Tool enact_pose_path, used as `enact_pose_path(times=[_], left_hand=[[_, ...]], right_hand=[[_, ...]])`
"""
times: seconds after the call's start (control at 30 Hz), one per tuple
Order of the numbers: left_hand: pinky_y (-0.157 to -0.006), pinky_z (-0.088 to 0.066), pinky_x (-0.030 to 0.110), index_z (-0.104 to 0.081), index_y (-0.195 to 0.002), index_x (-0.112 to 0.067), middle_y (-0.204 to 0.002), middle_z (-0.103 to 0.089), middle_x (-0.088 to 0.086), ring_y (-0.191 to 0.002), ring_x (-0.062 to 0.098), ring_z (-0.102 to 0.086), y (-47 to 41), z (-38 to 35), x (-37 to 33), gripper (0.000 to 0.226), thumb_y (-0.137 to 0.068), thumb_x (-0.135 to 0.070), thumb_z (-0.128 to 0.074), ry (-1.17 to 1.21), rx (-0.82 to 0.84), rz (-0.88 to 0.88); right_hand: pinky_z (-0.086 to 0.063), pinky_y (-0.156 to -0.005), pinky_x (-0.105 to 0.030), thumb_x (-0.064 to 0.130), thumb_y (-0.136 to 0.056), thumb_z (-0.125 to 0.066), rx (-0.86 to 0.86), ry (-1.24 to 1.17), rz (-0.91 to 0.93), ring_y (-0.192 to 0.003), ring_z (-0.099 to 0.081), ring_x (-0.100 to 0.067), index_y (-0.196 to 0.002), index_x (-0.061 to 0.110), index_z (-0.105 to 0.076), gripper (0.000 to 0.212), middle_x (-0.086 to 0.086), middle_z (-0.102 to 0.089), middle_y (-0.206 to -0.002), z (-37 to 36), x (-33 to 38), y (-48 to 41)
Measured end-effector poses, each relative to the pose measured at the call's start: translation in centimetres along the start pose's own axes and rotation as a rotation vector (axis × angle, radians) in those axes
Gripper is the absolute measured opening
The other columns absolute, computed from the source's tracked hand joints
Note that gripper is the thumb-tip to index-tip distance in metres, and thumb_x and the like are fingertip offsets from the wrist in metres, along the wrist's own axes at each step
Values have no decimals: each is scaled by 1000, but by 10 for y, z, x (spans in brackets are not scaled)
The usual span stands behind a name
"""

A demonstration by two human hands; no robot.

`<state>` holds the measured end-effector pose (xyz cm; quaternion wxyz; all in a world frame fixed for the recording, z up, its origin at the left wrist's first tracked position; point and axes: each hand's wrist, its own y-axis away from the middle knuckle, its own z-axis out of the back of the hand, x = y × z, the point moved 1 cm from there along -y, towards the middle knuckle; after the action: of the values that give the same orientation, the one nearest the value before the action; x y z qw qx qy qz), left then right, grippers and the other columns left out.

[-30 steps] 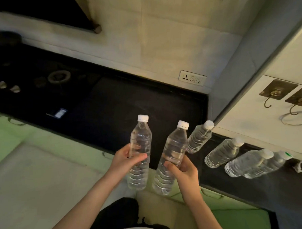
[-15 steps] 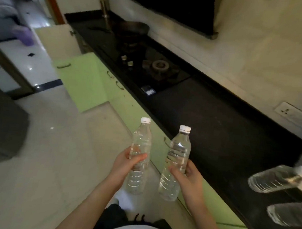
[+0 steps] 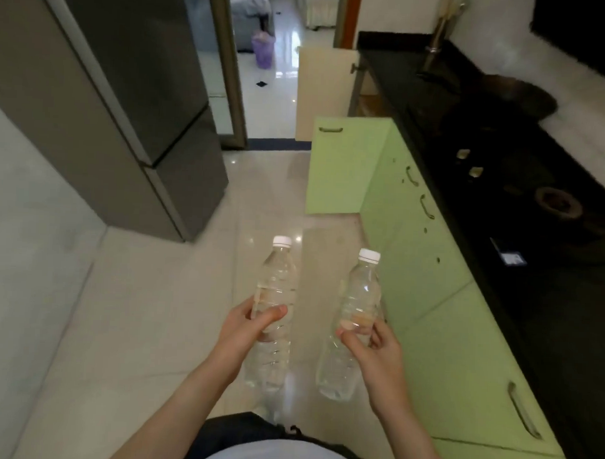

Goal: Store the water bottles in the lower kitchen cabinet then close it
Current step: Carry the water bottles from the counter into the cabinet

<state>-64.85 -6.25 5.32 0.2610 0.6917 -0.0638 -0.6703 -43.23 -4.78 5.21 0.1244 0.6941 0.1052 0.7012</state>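
Carrying a clear, white-capped water bottle in each hand, the person faces down the kitchen aisle. Both bottles are upright in the air over the floor, apart from each other and not yet at any shelf.

The left bottle (image 3: 277, 283) sits well in the left hand (image 3: 248, 328): the thumb lies across its front and the fingers curl round the back at the waist. The right bottle (image 3: 360, 293) looks less safe to me. The right hand (image 3: 374, 352) pinches it between thumb and fingertips (image 3: 376, 338) rather than wrapping it. Most of the water-heavy body hangs below that pinch, so the smooth ribbed plastic could slide through on a jolt or during a crouch.

Ahead, a green cabinet door (image 3: 341, 169) stands open, jutting from the cabinet run into the aisle, and a pale door (image 3: 321, 92) beyond it is open too. I cannot tell which is the target. Neither inside is visible, so room for the bottles is a guess.

With both hands full, nothing is free to steady a door or clear space, and a knee or a bottle could knock the green door's edge. The floor (image 3: 137, 309) is glossy tile, so a dropped bottle would likely roll off toward the fridge (image 3: 144, 103). The black countertop (image 3: 501, 188) runs along the person's right.
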Motion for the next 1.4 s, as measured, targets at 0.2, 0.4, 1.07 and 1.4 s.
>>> enact_pose_path(times=[0.2,0.4,1.07,1.4], left_hand=[[-80,-56,40,-73,-96,-19,-88,-76,5,-84,25,-73,-61,97,-27,56,-53,-54,-72,81,-171,-4],[-69,-56,35,-72,-98,-16,-87,-76,7,-80,26,-73,-135,128,-44,51,-58,-47,-75,159,-236,34],[-80,-58,46,-73,-95,-18,-87,-76,9,-81,30,-74,-511,142,-265,53,-56,-55,-76,154,-311,35],[-66,-56,32,-68,-105,-16,-85,-76,2,-76,19,-74,-761,145,-362,26,-82,-26,-74,56,-142,31]], right_hand=[[-47,-61,-8,-2,-74,-79,148,96,40,-70,-66,4,-94,11,-69,26,9,-72,-76,-107,32,-67],[-49,-64,-11,2,-72,-83,221,163,18,-75,-69,-2,-94,10,-70,27,5,-74,-80,-172,47,-153],[-55,-64,-20,13,-72,-85,273,173,68,-76,-71,-11,-99,11,-69,32,-2,-74,-87,-323,175,-561],[-56,-64,-22,9,-75,-82,62,79,39,-74,-71,-8,-94,17,-69,24,5,-75,-82,-395,230,-759]])
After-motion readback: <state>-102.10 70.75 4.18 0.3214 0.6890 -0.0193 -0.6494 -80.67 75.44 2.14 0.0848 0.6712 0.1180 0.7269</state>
